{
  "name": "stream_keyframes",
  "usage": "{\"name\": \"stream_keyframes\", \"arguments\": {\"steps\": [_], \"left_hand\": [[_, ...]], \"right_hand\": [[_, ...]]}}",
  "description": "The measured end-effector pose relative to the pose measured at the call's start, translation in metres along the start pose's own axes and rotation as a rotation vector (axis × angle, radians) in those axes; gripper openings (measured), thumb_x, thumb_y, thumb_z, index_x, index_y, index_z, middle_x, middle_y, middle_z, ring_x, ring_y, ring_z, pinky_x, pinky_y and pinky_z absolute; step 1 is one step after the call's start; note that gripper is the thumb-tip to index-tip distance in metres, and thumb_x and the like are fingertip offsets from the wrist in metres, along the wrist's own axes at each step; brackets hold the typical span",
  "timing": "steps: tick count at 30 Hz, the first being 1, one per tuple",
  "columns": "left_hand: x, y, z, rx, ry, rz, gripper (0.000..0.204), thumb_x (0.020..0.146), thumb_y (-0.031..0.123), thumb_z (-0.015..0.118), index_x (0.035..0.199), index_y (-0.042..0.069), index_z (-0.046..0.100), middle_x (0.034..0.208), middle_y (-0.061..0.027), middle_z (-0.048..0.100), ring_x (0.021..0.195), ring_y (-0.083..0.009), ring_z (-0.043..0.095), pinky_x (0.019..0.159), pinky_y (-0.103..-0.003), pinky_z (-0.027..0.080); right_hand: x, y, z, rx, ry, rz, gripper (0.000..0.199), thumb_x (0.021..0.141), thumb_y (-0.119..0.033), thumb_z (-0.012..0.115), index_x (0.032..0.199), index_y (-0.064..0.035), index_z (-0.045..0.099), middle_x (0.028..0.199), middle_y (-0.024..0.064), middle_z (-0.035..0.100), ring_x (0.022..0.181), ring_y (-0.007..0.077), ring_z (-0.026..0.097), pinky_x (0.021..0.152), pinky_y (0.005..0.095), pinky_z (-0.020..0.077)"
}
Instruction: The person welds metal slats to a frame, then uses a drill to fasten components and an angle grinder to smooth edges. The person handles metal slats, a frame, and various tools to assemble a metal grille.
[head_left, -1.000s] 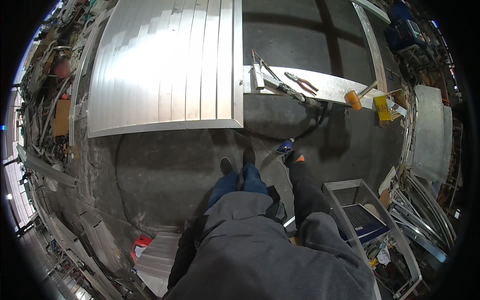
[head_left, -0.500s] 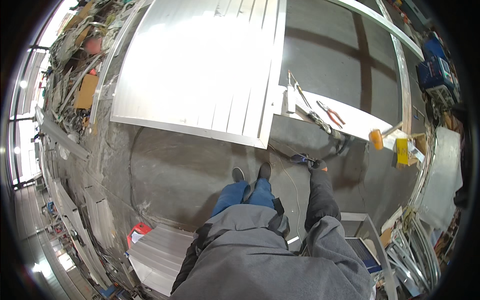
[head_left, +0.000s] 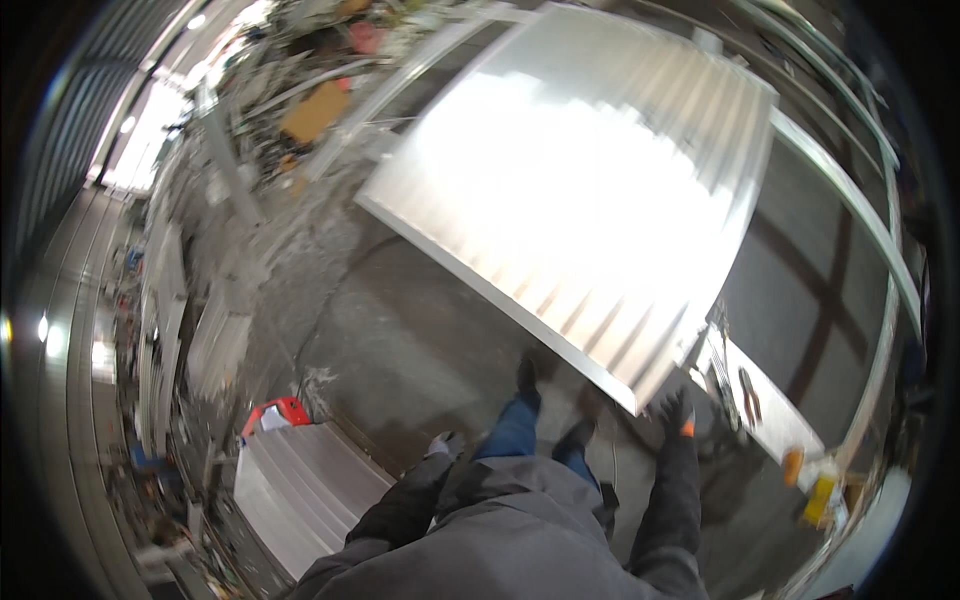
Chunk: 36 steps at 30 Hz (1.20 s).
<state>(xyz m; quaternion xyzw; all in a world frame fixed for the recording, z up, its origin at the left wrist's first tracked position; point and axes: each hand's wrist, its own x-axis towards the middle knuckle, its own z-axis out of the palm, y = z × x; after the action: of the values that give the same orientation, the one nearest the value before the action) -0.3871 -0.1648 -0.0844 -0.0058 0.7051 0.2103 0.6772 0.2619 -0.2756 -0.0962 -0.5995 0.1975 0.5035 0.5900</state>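
Note:
A large ribbed, silvery metal panel (head_left: 590, 200) in a frame lies before me, glare washing out its middle. My right hand (head_left: 678, 412), in a dark glove with an orange patch at the wrist, is beside the panel's near right corner, fingers apart and nothing visible in them. My left hand (head_left: 448, 443) hangs low near my left leg, too small and blurred to read its fingers. Right of the panel, pliers (head_left: 750, 398) rest on a white board (head_left: 785, 425), next to other long tools blurred by motion.
An orange mallet head (head_left: 793, 467) and a yellow box (head_left: 820, 500) sit at the board's near end. Ribbed sheet offcuts (head_left: 310, 490) and a red object (head_left: 275, 415) are at my left. Scrap (head_left: 275, 120) is heaped far left. Metal frame bars (head_left: 860, 200) run at right.
My view has swung round, so the panel now slants to the right. The blue-handled tool is no longer visible in my right hand, which is now near the panel's corner. My left hand has come into view.

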Motion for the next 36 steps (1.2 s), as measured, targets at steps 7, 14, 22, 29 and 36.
{"name": "stream_keyframes", "arguments": {"steps": [7,14,22,29,36], "left_hand": [[0.066,0.090,0.096,0.069,-0.094,0.161,0.028,0.103,0.030,0.046,0.114,0.015,0.067,0.107,-0.0130,0.070,0.091,-0.0318,0.064,0.074,-0.049,0.052],[0.103,0.150,0.155,0.336,-0.200,0.066,0.029,0.103,0.031,0.046,0.114,0.015,0.068,0.109,-0.0128,0.070,0.095,-0.0311,0.064,0.076,-0.048,0.052],[0.104,0.180,0.178,0.579,-0.204,0.055,0.030,0.103,0.031,0.047,0.115,0.014,0.069,0.111,-0.0126,0.070,0.099,-0.0303,0.064,0.079,-0.048,0.052],[0.085,0.184,0.126,0.800,-0.136,0.207,0.030,0.102,0.031,0.048,0.115,0.014,0.069,0.114,-0.0124,0.070,0.103,-0.0297,0.064,0.082,-0.047,0.052],[0.023,0.129,0.037,1.217,0.074,0.328,0.031,0.102,0.031,0.049,0.115,0.013,0.070,0.116,-0.0122,0.070,0.107,-0.0290,0.064,0.084,-0.046,0.052]], "right_hand": [[0.033,0.075,0.049,-0.791,0.073,-0.335,0.047,0.101,-0.050,0.050,0.114,-0.0096,0.070,0.099,0.0146,0.069,0.089,0.0296,0.066,0.076,0.0428,0.0523],[-0.055,0.160,0.058,-0.674,0.526,-0.290,0.056,0.097,-0.048,0.058,0.122,0.0008,0.066,0.123,0.0218,0.068,0.116,0.0337,0.063,0.094,0.0426,0.0490],[-0.139,0.278,0.021,-0.204,0.603,0.114,0.046,0.091,-0.042,0.063,0.117,-0.0043,0.068,0.110,0.0157,0.072,0.106,0.0311,0.067,0.087,0.0463,0.0499],[-0.154,0.282,-0.007,-1.418,0.180,-0.242,0.033,0.092,-0.032,0.068,0.108,-0.0040,0.062,0.096,0.0147,0.066,0.091,0.0324,0.064,0.078,0.0454,0.0525],[-0.044,0.232,-0.025,-0.156,-0.363,0.160,0.030,0.104,-0.028,0.047,0.108,-0.0032,0.063,0.100,0.0143,0.070,0.093,0.0363,0.067,0.076,0.0506,0.0552]]}}
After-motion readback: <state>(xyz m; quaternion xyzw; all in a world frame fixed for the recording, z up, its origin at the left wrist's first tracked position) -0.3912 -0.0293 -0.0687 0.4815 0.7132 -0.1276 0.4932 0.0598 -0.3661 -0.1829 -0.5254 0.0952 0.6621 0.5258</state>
